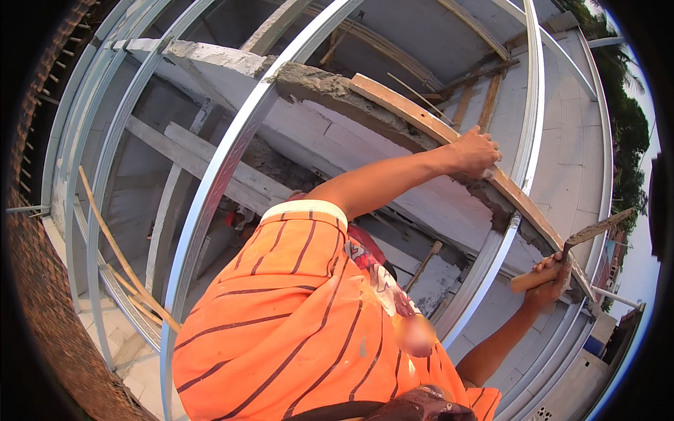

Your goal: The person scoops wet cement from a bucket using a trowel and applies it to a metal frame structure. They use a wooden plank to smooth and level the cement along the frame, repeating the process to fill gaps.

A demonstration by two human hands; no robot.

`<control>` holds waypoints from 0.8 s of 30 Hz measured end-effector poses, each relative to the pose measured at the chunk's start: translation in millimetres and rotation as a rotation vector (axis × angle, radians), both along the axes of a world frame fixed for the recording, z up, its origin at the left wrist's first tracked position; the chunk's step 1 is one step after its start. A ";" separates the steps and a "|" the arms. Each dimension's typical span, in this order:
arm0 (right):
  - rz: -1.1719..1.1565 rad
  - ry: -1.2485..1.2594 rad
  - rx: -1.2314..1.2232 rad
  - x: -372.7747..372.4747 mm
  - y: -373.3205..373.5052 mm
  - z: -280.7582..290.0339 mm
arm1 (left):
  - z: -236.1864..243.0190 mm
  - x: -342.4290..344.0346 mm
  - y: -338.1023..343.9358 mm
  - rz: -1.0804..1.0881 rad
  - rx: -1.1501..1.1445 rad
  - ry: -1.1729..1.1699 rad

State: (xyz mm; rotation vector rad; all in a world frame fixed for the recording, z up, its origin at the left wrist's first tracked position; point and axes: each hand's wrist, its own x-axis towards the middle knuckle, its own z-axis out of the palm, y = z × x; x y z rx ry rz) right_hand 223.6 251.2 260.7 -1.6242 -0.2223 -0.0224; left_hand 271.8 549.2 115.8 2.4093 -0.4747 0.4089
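Note:
A long wooden batten [404, 105] lies along the top edge of a light block wall, with rough grey mortar [309, 81] beside and under it. My left hand [474, 152] is closed over the batten about midway along, its fingers curled at the far side. Further right, my right hand [549, 279] is wrapped round the wooden handle of a trowel [600, 228]. The trowel's blade, coated with dried mortar, points up and to the right, near the batten's right end. Part of the batten is hidden by my left hand.
Silver metal roof frames [225, 151] rise at left and beside my right arm [491, 354]. Bamboo poles [116, 245] lean at left. Deep open space drops below the wall, crossed by grey beams [210, 165]. Roof tiles [60, 316] lie at far left.

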 end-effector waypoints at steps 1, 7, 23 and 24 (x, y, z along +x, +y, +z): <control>0.012 -0.018 -0.028 -8.2 9.7 1.3 | -2.0 -1.3 -0.1 -0.004 0.007 -0.001; -0.076 -0.090 -0.164 -49.8 35.9 1.1 | -13.5 8.9 -1.3 -0.083 -0.009 0.013; -0.177 0.028 -0.166 -103.2 31.0 -29.5 | -24.4 -31.7 48.6 -0.015 0.004 -0.048; -0.185 0.051 -0.150 -105.4 30.9 -30.9 | -25.7 -34.0 52.1 -0.026 0.006 -0.041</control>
